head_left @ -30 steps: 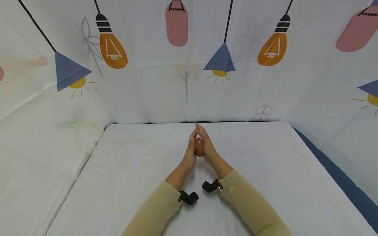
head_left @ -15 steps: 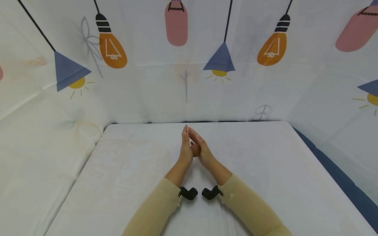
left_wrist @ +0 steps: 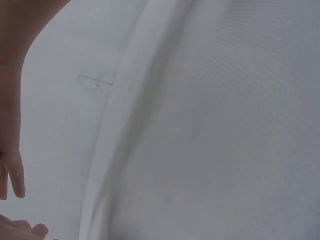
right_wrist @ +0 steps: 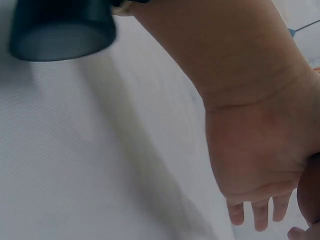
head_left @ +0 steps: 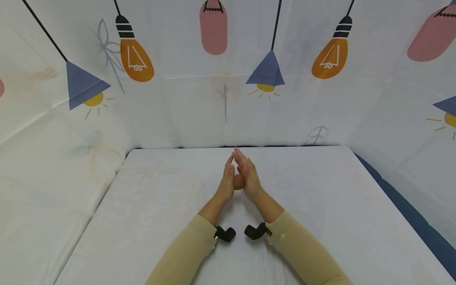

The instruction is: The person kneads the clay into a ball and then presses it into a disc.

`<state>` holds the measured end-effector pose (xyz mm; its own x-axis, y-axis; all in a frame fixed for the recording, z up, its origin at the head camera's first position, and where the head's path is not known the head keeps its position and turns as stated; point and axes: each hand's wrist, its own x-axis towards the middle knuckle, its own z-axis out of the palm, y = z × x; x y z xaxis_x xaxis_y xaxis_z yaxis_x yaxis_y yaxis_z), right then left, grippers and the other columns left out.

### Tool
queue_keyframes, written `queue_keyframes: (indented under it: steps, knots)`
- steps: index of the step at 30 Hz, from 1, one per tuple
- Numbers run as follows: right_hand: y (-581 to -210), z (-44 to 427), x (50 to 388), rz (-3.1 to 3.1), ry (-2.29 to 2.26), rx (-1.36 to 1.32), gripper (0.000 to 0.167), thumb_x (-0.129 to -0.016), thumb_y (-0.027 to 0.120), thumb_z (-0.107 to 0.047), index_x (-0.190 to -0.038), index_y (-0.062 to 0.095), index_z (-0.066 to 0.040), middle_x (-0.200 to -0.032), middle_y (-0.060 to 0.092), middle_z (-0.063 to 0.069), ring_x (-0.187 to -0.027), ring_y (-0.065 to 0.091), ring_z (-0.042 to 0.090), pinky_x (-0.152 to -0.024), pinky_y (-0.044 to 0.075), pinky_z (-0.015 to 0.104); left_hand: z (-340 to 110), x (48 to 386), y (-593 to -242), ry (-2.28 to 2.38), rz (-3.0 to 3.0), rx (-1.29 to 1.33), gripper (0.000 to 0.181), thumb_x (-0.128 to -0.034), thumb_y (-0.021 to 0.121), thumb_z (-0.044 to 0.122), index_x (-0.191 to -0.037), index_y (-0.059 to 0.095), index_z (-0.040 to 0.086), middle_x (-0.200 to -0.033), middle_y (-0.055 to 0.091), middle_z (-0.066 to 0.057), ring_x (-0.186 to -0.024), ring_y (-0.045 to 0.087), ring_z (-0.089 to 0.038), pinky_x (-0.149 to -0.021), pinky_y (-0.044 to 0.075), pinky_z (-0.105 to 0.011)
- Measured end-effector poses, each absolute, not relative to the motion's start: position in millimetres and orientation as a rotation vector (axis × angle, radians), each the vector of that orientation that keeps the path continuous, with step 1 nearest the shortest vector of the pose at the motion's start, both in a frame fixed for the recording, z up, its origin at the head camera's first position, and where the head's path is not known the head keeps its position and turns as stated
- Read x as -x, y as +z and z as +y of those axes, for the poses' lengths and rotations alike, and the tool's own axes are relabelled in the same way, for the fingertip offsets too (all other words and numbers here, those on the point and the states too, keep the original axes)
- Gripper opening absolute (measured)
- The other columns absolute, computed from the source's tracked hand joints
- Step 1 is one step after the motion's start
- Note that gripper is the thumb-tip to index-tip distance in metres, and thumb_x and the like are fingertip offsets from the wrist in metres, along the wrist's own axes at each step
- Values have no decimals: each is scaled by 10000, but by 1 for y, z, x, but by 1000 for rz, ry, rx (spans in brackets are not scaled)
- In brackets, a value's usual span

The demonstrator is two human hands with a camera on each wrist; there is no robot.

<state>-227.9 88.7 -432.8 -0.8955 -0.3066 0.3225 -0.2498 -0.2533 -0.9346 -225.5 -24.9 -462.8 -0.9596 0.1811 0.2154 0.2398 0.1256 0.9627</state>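
A small reddish-brown ball (head_left: 239, 182) sits between the two palms, above the white table in the head view. My left hand (head_left: 226, 183) presses it from the left, fingers extended forward. From the right my right hand (head_left: 252, 180) presses it too, and the fingertips of both hands come together ahead of it. In the right wrist view the right palm (right_wrist: 255, 155) shows with straight fingers, and part of the brown ball appears at the right edge. The left wrist view catches only the side of the left hand (left_wrist: 10, 110); the ball is not seen there.
The white-covered table (head_left: 160, 206) spreads around both forearms. Behind it hangs a white cloth (head_left: 185, 111) printed with lamps and bulbs. Each wrist carries a small black camera, one of them the left wrist camera (head_left: 226, 234). A blue strip (head_left: 402, 202) runs along the right side.
The palms have slid against each other around the ball: the left hand went left, then came back right and the fingertips met further right. The ball looks rounder than a second ago.
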Motion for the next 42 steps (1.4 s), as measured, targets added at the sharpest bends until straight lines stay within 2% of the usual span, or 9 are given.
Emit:
queue_keyframes:
  steps: [6, 12, 18, 24, 27, 31, 35, 39, 42]
  knots:
    - [-430, 90, 234, 2017, -2365, 584, 645, -1045, 189, -450, -1599, 240, -122, -1634, 253, 99, -1514, 150, 234, -1191, 18, 554, -21, 222, -463, -1952, -2351, 544, 797, -1034, 78, 631, -1603, 66, 74, -1636, 134, -215, -1495, 173, -384, -1166, 178, -598]
    - [-433, 91, 243, 2136, -2338, 412, 615, -1048, 262, -422, -1590, 277, -131, -1620, 289, 114, -1509, 174, 237, -1194, 30, 548, -18, 220, -465, -2014, -2234, 670, 686, -1079, 73, 506, -1598, 80, 58, -1656, 108, -174, -1477, 193, -427, -1166, 180, -596]
    - [-436, 93, 252, 2261, -2283, 348, 614, -1044, 323, -457, -1579, 322, -155, -1600, 336, 97, -1495, 219, 242, -1191, 79, 544, -18, 217, -465, -2233, -2074, 660, 671, -1081, 103, 511, -1603, 130, 90, -1645, 156, -173, -1465, 244, -419, -1179, 181, -562]
    - [-445, 92, 255, 2454, -2040, 428, 666, -1052, 261, -550, -1596, 269, -165, -1621, 282, 117, -1498, 209, 290, -1177, 119, 590, -21, 215, -461, -2362, -1931, 619, 880, -992, 168, 722, -1607, 119, 95, -1656, 136, -151, -1477, 235, -399, -1184, 149, -573]
    - [-447, 89, 252, 2447, -1980, 513, 759, -1029, 242, -638, -1601, 236, -139, -1631, 247, 140, -1504, 182, 314, -1176, 112, 601, -23, 216, -458, -2381, -1889, 597, 960, -944, 210, 790, -1609, 112, 105, -1659, 132, -139, -1487, 221, -372, -1187, 131, -571]
    - [-449, 85, 247, 2323, -1985, 613, 843, -1008, 242, -686, -1606, 177, -95, -1653, 181, 131, -1520, 123, 292, -1195, 69, 562, -25, 218, -459, -2336, -1880, 575, 884, -986, 167, 730, -1609, 128, 104, -1661, 140, -126, -1496, 200, -351, -1197, 107, -545]
    - [-452, 81, 240, 2268, -1956, 663, 755, -1049, 200, -593, -1613, 124, -96, -1668, 122, 97, -1527, 79, 267, -1204, 53, 535, -25, 222, -463, -2261, -1954, 512, 755, -1038, 99, 620, -1615, 121, 136, -1669, 130, -86, -1516, 133, -308, -1201, 73, -538]
    - [-452, 79, 234, 2250, -1979, 642, 801, -1022, 168, -660, -1618, 117, -128, -1671, 119, 90, -1524, 96, 294, -1191, 76, 577, -26, 223, -465, -2193, -2056, 477, 757, -1023, 101, 650, -1621, 69, 186, -1670, 100, -94, -1523, 79, -277, -1183, 61, -586]
    - [-449, 79, 230, 2226, -2058, 611, 839, -996, 150, -713, -1622, 106, -156, -1662, 156, 108, -1517, 137, 313, -1190, 111, 574, -27, 223, -466, -2104, -2127, 502, 808, -1010, 101, 679, -1616, 62, 147, -1667, 89, -128, -1521, 84, -311, -1171, 66, -622]
